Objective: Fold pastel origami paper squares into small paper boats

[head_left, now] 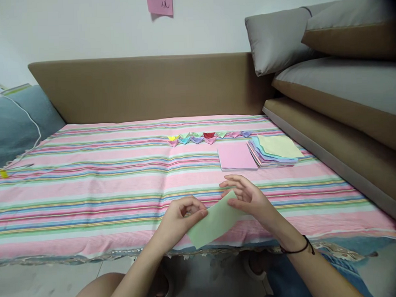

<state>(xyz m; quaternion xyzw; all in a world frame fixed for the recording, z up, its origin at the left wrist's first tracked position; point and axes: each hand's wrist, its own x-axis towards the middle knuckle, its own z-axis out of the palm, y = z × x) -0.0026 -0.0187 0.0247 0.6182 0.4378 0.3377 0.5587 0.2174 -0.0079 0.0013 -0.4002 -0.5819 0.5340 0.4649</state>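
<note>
A light green sheet of paper (pixel 213 223), oblong and slightly bent, is held tilted above the near edge of the striped cloth. My left hand (pixel 181 218) is closed on its left upper edge, thumb in front and fingers curled behind. At the upper right corner, the thumb of my right hand (pixel 252 203) lies on the paper, with the fingers stretched loosely behind and above it. Beyond my hands are a stack of pink paper (pixel 236 156) and a fanned stack of coloured paper (pixel 277 146) with pale yellow on top.
Small folded paper boats (pixel 209 136) in several colours stand in two rows on the striped cloth (pixel 115 186). Grey-brown cushions (pixel 342 91) are piled along the right. A brown backrest (pixel 157 89) runs behind. At left lies a white cable (pixel 31 119); a pink note (pixel 160 3) hangs on the wall.
</note>
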